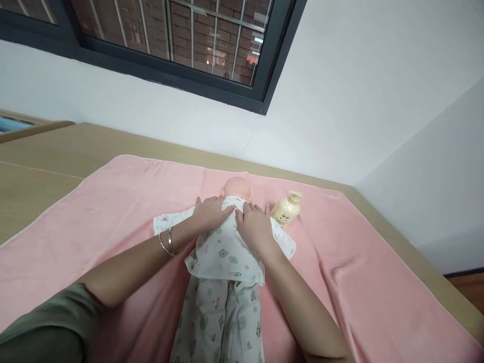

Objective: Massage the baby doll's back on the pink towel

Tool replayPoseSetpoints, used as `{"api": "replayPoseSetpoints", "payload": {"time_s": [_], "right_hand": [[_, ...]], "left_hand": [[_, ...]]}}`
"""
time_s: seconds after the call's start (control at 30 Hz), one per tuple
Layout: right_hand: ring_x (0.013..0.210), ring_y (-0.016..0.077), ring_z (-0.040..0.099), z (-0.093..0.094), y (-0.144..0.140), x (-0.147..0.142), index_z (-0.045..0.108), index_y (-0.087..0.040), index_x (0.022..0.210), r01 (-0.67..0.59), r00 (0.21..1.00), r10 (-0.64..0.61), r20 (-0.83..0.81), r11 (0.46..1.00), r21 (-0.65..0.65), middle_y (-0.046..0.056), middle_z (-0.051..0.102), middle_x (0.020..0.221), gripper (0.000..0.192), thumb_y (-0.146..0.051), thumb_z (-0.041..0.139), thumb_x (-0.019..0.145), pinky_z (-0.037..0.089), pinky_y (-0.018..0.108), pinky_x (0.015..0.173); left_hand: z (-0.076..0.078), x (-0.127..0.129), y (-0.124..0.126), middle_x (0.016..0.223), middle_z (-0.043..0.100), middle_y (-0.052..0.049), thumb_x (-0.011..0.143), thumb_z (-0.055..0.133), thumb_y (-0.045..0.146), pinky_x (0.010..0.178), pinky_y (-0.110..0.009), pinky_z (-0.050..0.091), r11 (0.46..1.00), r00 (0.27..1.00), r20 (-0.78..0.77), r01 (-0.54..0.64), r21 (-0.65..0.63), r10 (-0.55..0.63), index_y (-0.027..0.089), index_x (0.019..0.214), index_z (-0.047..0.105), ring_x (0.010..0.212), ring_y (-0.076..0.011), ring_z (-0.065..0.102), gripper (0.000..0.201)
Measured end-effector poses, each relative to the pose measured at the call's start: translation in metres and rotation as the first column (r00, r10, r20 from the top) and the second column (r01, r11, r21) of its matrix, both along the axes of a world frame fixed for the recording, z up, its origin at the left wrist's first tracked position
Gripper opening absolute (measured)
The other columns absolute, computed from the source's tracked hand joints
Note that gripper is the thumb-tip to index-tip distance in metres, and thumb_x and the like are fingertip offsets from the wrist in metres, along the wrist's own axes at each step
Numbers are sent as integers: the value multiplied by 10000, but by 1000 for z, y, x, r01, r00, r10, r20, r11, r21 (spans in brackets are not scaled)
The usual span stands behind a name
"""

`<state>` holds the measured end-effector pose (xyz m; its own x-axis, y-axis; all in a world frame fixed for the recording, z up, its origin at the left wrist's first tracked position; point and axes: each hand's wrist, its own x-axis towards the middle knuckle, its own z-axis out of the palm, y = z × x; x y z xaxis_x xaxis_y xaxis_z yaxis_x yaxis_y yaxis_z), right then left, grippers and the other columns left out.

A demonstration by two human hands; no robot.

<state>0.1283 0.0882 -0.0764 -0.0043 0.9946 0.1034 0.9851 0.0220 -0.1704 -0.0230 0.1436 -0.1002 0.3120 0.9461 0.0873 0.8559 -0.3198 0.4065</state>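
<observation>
- The left hand (pixel 209 213) lies palm down on the doll's (pixel 221 282) left shoulder and upper chest, fingers together and flat, pinching nothing; two thin bangles (pixel 167 243) sit at the wrist.
- The right hand (pixel 256 226) rests the same way on the other shoulder, fingers loosely spread and pressed onto the printed shirt (pixel 223 252), holding nothing.
- The doll lies on its back in the middle of the pink towel (pixel 113 212), head (pixel 237 187) toward the wall, legs toward the person.
- The towel covers a wooden counter (pixel 45 156); a cream pump bottle (pixel 287 209) lies on its side just beside the right hand, near the doll's head.
- Judged from its look, the doll is light, its head hard and smooth, its clothes thin, soft and inclined to slide and bunch.
- Cloth alone gives a poor hold; the trunk under the arms, or shoulders with the head supported, seems the safest place to grip.
- The bottle looks smooth and able to roll.
</observation>
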Motion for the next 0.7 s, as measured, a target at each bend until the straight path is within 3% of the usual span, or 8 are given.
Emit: {"api": "replayPoseSetpoints", "payload": {"time_s": [0.17,0.27,0.43,0.57,0.7], "right_hand": [[1309,320,554,0,21,25,624,-169,1299,-33,984,17,-179,996,-87,161,635,1379,544,-533,311,1042,342,483,1121],[1278,316,579,-1,26,31,639,-182,1285,-37,976,11,-220,993,-116,140,651,1361,572,-578,312,1034,378,456,1091],[1428,361,419,2,9,11,504,-81,1444,-12,1000,10,-25,997,-79,214,494,1520,573,-447,280,1066,230,555,1187],[1383,344,466,7,-7,-5,557,-54,1376,-81,995,84,62,996,-43,236,531,1473,495,-342,312,1055,282,468,1171],[1314,317,531,11,0,4,635,-107,1240,-92,995,91,-33,995,-31,201,624,1360,433,-359,338,1051,335,414,1122]], "left_hand": [[-6,8,-24,1311,642,-259,1013,327,358,1220,-571,233,959,989,-134,92,269,-58,42,1302,578,1310,-363,547,496],[-7,11,-30,1331,621,-270,998,360,316,1220,-529,260,935,984,-149,139,327,-94,10,1324,557,1322,-363,537,489],[-3,4,-8,1191,706,-199,1003,340,419,1062,-490,442,983,995,-36,103,155,-98,121,1151,653,1175,-340,637,457],[2,-5,12,1115,753,-121,998,314,507,930,-401,513,988,980,128,155,-11,-152,179,1095,677,1034,-295,700,499],[3,-5,10,1122,742,-149,1002,304,502,908,-420,515,991,986,101,135,3,-134,148,1103,661,1021,-309,697,513]]}}
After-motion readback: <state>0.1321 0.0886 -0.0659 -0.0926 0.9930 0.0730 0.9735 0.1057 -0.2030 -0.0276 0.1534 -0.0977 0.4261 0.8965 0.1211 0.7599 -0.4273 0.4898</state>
